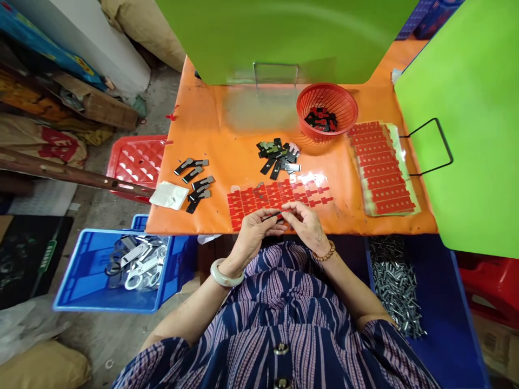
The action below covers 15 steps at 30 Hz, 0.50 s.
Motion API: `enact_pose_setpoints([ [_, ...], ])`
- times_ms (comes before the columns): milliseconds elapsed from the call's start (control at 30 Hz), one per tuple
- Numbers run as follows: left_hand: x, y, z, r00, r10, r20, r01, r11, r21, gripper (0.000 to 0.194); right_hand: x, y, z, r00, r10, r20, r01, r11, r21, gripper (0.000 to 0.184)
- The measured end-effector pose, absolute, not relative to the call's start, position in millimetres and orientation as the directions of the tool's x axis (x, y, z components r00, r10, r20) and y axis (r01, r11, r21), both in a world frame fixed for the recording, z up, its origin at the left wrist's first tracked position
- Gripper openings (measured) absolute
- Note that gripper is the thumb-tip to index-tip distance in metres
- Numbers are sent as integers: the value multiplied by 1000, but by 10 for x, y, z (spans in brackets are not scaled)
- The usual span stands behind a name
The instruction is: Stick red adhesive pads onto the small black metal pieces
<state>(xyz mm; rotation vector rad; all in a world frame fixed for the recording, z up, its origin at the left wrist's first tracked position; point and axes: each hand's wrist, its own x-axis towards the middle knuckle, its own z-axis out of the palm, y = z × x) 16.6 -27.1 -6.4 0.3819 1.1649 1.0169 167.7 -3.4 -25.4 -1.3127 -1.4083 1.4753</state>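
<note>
My left hand and my right hand meet at the near edge of the orange table. Together they pinch a small flat black metal piece. Just beyond my fingers lies a clear sheet of red adhesive stickers. A loose pile of black and silver metal pieces sits further back at the middle. A second group of the same pieces is laid out at the left.
A red mesh basket with finished pieces stands at the back. Stacked sticker sheets lie at the right. A white cloth lies near the left edge. A blue bin holds metal clips. Green panels wall the table.
</note>
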Motion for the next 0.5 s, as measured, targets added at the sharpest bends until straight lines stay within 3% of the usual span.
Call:
enact_pose_setpoints([
  [267, 136, -283, -44, 29, 843, -537, -342, 513, 787, 34, 1634, -11, -210, -269, 919, -288, 67, -280, -958, 23],
  [500, 109, -268, -113, 18, 861, -508, -290, 491, 821, 26, 1596, -18, -225, -263, 917, -299, 52, -296, -954, 26],
])
